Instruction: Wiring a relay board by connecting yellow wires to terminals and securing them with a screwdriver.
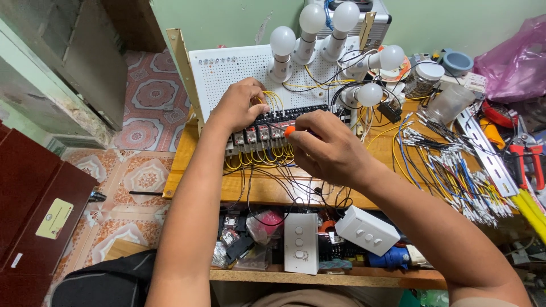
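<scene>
The right hand [327, 150] pinched an orange-handled screwdriver [290, 131], fingers closed tight around it, tip aimed at the row of relays [259, 136] along the foot of the white perforated panel [227, 74] at the back of the wooden desk [273, 190]. The left hand [239, 105] sat on top of that row, fingers curled narrowly onto the yellow wires [274, 100] that looped into the terminals. By the look of it, a terminal screw was being worked while a wire was steadied; that called for a square tip and a light, even twist. Five white bulbs [314, 18] stood above on the panel. Two white switch boxes [335, 233] lay on the lower shelf near the front. A bundle of ferruled wires [455, 170] fanned out to the right, beside red-handled pliers [526, 159]. A pale yellow label [54, 218] sat on the dark red cabinet [34, 193] at left, a pink plastic bag [517, 62] top right.
</scene>
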